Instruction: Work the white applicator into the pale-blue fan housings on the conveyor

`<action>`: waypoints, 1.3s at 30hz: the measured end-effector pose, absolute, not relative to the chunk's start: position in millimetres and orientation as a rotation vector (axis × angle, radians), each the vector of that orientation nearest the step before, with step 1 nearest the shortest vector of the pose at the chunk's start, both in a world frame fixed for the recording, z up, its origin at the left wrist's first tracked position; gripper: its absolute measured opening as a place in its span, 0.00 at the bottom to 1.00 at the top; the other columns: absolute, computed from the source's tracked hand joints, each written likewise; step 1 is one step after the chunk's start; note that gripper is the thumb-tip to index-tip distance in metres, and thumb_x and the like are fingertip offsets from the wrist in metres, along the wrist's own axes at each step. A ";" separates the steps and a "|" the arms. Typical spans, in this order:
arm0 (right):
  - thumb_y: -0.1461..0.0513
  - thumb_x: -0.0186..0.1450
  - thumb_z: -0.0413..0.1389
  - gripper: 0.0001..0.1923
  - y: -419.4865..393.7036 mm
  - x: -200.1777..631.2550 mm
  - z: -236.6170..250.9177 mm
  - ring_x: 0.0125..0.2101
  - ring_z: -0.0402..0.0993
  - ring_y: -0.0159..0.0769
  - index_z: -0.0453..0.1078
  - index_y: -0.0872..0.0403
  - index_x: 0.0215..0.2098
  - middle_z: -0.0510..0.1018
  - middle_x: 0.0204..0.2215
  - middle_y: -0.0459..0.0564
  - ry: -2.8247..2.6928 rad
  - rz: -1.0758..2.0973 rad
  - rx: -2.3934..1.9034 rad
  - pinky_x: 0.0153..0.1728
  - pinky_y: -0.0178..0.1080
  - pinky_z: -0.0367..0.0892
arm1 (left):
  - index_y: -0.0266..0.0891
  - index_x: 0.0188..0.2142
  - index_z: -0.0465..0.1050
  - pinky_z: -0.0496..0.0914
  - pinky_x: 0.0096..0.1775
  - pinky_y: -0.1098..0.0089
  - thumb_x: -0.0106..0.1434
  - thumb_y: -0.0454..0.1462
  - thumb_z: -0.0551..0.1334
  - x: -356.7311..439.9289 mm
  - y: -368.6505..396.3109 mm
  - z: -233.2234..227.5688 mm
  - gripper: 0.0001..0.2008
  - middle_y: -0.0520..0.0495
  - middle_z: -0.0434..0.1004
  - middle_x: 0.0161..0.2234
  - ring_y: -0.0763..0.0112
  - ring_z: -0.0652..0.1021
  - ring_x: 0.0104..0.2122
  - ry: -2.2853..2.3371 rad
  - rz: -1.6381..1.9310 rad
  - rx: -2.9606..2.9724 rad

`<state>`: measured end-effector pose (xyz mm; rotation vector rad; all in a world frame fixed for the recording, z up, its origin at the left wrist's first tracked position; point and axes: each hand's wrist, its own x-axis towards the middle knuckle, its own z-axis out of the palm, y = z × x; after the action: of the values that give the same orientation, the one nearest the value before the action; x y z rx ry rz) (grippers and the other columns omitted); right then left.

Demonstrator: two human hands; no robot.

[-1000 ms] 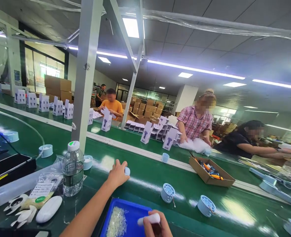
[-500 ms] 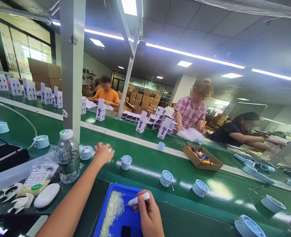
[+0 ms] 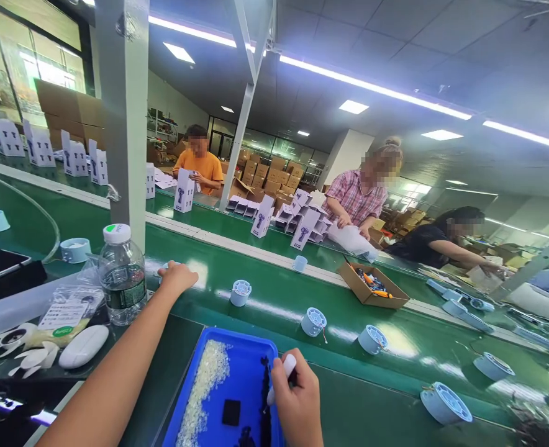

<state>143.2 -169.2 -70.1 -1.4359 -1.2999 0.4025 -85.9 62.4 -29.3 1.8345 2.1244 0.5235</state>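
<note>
No text is sharp enough to read.

A clear water bottle [image 3: 122,277] with a white cap stands on the counter [image 3: 386,403] beside a grey post [image 3: 123,118]. Just left of it lie a white oval case [image 3: 83,346] and white fan blades [image 3: 32,360]. Pale blue round housings [image 3: 313,321] are spaced along the green belt. An open cardboard box [image 3: 372,289] holds what may be orange-handled tools. Across the belt, white cartons [image 3: 261,216] stand upright, and three people sit behind them.
</note>
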 end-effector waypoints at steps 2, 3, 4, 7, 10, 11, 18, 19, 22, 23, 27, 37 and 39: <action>0.57 0.63 0.48 0.17 -169.6 142.0 -67.7 0.17 0.50 0.27 0.47 0.50 0.20 0.52 0.16 0.37 -1.299 0.415 -1.443 0.19 0.30 0.51 | 0.30 0.32 0.75 0.58 0.48 0.52 0.48 0.42 0.57 -78.8 60.8 -22.4 0.18 0.25 0.73 0.42 0.41 0.64 0.53 2.098 0.469 1.877; 0.57 0.63 0.48 0.17 -169.5 141.2 -66.6 0.18 0.50 0.27 0.48 0.50 0.20 0.52 0.16 0.37 -1.300 0.416 -1.445 0.19 0.30 0.51 | 0.31 0.32 0.75 0.59 0.48 0.54 0.49 0.43 0.56 -75.0 59.3 -19.1 0.18 0.27 0.74 0.41 0.43 0.66 0.52 2.089 0.440 1.892; 0.58 0.63 0.48 0.17 -169.4 140.5 -65.8 0.18 0.50 0.27 0.48 0.50 0.20 0.53 0.16 0.37 -1.303 0.417 -1.445 0.19 0.30 0.51 | 0.32 0.31 0.75 0.60 0.47 0.56 0.50 0.44 0.56 -71.2 57.3 -16.2 0.18 0.28 0.75 0.41 0.44 0.67 0.51 2.075 0.425 1.906; 0.58 0.63 0.49 0.16 -168.9 139.0 -65.3 0.18 0.51 0.27 0.50 0.50 0.20 0.54 0.16 0.38 -1.328 0.401 -1.441 0.18 0.30 0.52 | 0.34 0.34 0.74 0.63 0.45 0.60 0.51 0.45 0.56 -61.0 49.8 -10.9 0.18 0.32 0.76 0.41 0.48 0.71 0.47 2.060 0.398 1.917; 0.59 0.63 0.50 0.16 -168.6 138.0 -66.2 0.18 0.51 0.27 0.52 0.51 0.20 0.55 0.16 0.38 -1.351 0.382 -1.435 0.18 0.30 0.52 | 0.30 0.41 0.70 0.64 0.42 0.62 0.51 0.43 0.58 -55.6 43.9 -11.1 0.22 0.30 0.74 0.42 0.49 0.73 0.46 2.074 0.389 1.902; 0.59 0.63 0.50 0.16 -168.7 137.6 -66.5 0.18 0.52 0.27 0.52 0.51 0.20 0.55 0.16 0.38 -1.355 0.377 -1.438 0.18 0.30 0.52 | 0.30 0.44 0.68 0.64 0.41 0.63 0.51 0.42 0.58 -55.2 42.9 -12.0 0.23 0.30 0.74 0.43 0.50 0.73 0.45 2.075 0.387 1.896; 0.57 0.64 0.49 0.17 -170.4 135.8 -67.0 0.18 0.52 0.28 0.51 0.51 0.20 0.55 0.17 0.38 -1.378 0.355 -1.465 0.20 0.31 0.52 | 0.36 0.43 0.68 0.60 0.45 0.61 0.50 0.41 0.59 -59.0 46.4 -27.0 0.20 0.33 0.70 0.45 0.49 0.67 0.50 2.049 0.420 1.931; 0.57 0.64 0.48 0.16 -170.6 136.0 -67.2 0.18 0.52 0.28 0.51 0.50 0.20 0.55 0.17 0.38 -1.378 0.352 -1.468 0.20 0.31 0.52 | 0.36 0.41 0.70 0.60 0.46 0.60 0.49 0.41 0.60 -58.9 47.5 -29.7 0.20 0.32 0.68 0.46 0.47 0.65 0.51 2.048 0.431 1.937; 0.57 0.64 0.48 0.16 -171.0 137.2 -68.1 0.19 0.52 0.28 0.50 0.50 0.20 0.55 0.17 0.38 -1.380 0.350 -1.473 0.20 0.31 0.52 | 0.36 0.39 0.71 0.59 0.46 0.58 0.49 0.41 0.59 -57.1 50.7 -34.5 0.18 0.31 0.64 0.49 0.45 0.60 0.54 2.039 0.478 1.933; 0.57 0.64 0.47 0.16 -171.0 137.6 -68.3 0.19 0.52 0.28 0.50 0.50 0.20 0.55 0.17 0.38 -1.381 0.354 -1.474 0.20 0.31 0.52 | 0.35 0.39 0.71 0.59 0.46 0.57 0.50 0.41 0.59 -56.2 51.5 -34.0 0.18 0.30 0.63 0.49 0.44 0.60 0.54 2.039 0.499 1.924; 0.58 0.64 0.48 0.16 -171.5 137.4 -68.2 0.19 0.51 0.28 0.49 0.50 0.20 0.54 0.17 0.38 -1.379 0.386 -1.482 0.20 0.31 0.50 | 0.33 0.37 0.72 0.59 0.47 0.58 0.49 0.42 0.58 -53.0 51.6 -21.6 0.18 0.31 0.66 0.46 0.45 0.62 0.53 2.016 0.596 1.885; 0.59 0.65 0.46 0.13 -169.0 131.1 -70.4 0.20 0.56 0.29 0.54 0.51 0.23 0.59 0.19 0.40 -1.500 0.405 -1.409 0.22 0.31 0.54 | 0.38 0.27 0.64 0.66 0.30 0.68 0.43 0.48 0.65 -48.3 29.9 12.1 0.19 0.49 0.71 0.27 0.68 0.73 0.29 1.282 1.046 1.274; 0.59 0.65 0.46 0.13 -169.0 128.5 -69.8 0.20 0.57 0.29 0.55 0.51 0.23 0.59 0.19 0.40 -1.514 0.406 -1.380 0.22 0.30 0.55 | 0.37 0.27 0.65 0.67 0.32 0.67 0.40 0.48 0.68 -44.6 24.6 18.9 0.21 0.50 0.71 0.27 0.68 0.73 0.29 1.148 1.072 1.149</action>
<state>128.5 -169.0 -69.8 -1.3797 -1.5140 0.4064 -44.6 24.6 18.9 1.1490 1.1482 1.0722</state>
